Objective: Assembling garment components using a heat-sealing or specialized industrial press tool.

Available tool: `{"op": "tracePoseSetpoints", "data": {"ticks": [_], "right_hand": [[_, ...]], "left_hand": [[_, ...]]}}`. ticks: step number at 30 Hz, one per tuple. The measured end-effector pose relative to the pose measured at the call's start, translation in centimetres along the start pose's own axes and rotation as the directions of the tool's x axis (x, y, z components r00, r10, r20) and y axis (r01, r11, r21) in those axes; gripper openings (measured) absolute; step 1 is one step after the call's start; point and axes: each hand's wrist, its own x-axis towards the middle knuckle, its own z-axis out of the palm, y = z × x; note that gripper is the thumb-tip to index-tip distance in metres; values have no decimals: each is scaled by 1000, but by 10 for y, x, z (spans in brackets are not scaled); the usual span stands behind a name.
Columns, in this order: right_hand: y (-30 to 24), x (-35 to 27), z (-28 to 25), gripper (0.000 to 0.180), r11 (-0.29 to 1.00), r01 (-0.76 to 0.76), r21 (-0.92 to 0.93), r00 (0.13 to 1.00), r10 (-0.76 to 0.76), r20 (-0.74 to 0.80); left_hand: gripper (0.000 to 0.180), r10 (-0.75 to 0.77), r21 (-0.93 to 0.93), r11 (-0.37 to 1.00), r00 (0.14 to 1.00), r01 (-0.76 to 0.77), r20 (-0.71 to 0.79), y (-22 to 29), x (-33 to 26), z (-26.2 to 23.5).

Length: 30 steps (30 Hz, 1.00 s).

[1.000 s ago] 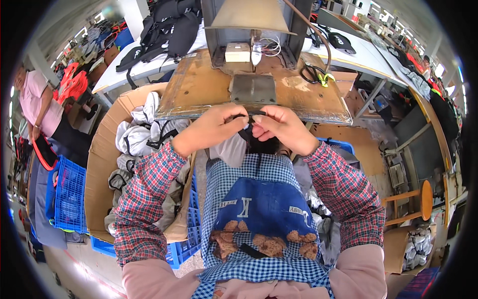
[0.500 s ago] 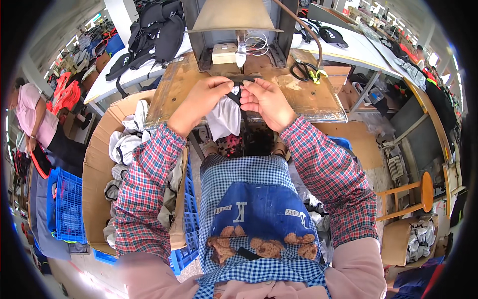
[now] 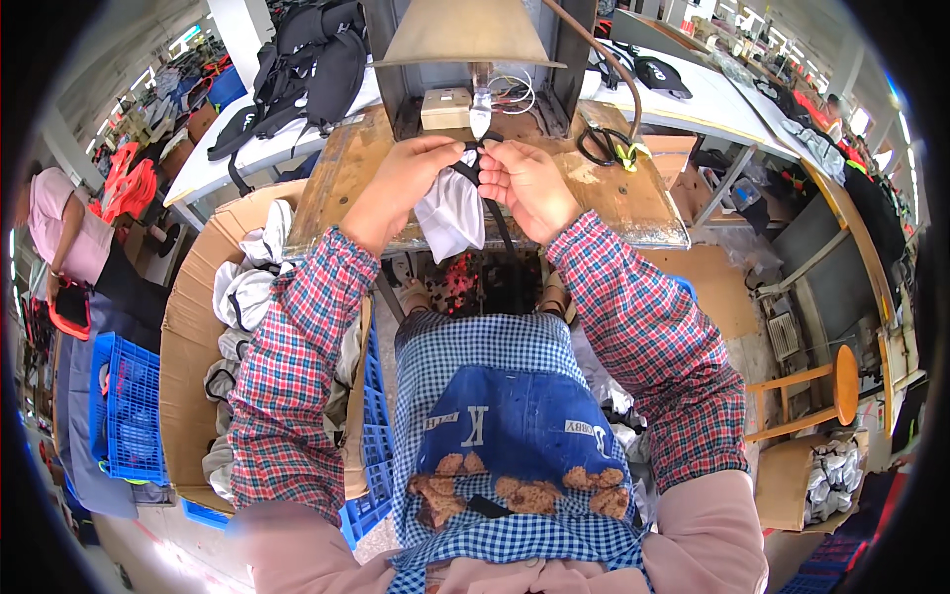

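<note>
My left hand (image 3: 404, 188) and my right hand (image 3: 529, 186) meet over the front of a wooden bench. Both pinch a black strap (image 3: 501, 223) between thumb and fingers, and its loose end dangles below. From the strap, next to my left hand, hangs a white cloth piece (image 3: 450, 218). Right beyond my fingertips is the bright pointed tip (image 3: 481, 121) of a bench device, under a metal hood (image 3: 465, 35). The exact spot where strap and tip come together is partly hidden by my fingers.
Black-handled scissors (image 3: 599, 148) lie on the wooden bench (image 3: 346, 163), right of the device. A cardboard box (image 3: 193, 396) of white cloth pieces stands at my left, beside blue crates (image 3: 139, 416). Black bags (image 3: 307, 74) are piled back left. A person (image 3: 74, 223) stands far left; a wooden stool (image 3: 843, 386) is right.
Both hands have moved slightly away from me, bringing the strap up to the device's tip. The white cloth swings along. At far left, the person's red-and-black item has shifted.
</note>
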Motion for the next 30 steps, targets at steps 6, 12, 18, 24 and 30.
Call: {"op": "tracePoseSetpoints", "data": {"ticks": [6, 12, 18, 24, 30], "right_hand": [[-1, 3, 1, 15, 1000, 6, 0, 1000, -6, -18], [0, 3, 8, 16, 999, 30, 41, 997, -26, -78], [0, 4, 8, 16, 998, 34, 43, 996, -31, -81], [2, 2, 13, 16, 998, 43, 38, 993, -38, -113], [0, 0, 16, 17, 999, 46, -4, 992, -46, -122]], "left_hand": [[28, 8, -24, 1000, 1000, -8, -12, 1, 1, 4], [30, -3, -60, 998, 997, -2, -73, 2, 0, 8], [31, 13, -95, 995, 997, -20, -75, 2, -3, 12], [28, 24, -111, 993, 995, -35, -98, -3, -1, 12], [27, 27, -145, 989, 994, -43, -110, -1, -3, 13]]}}
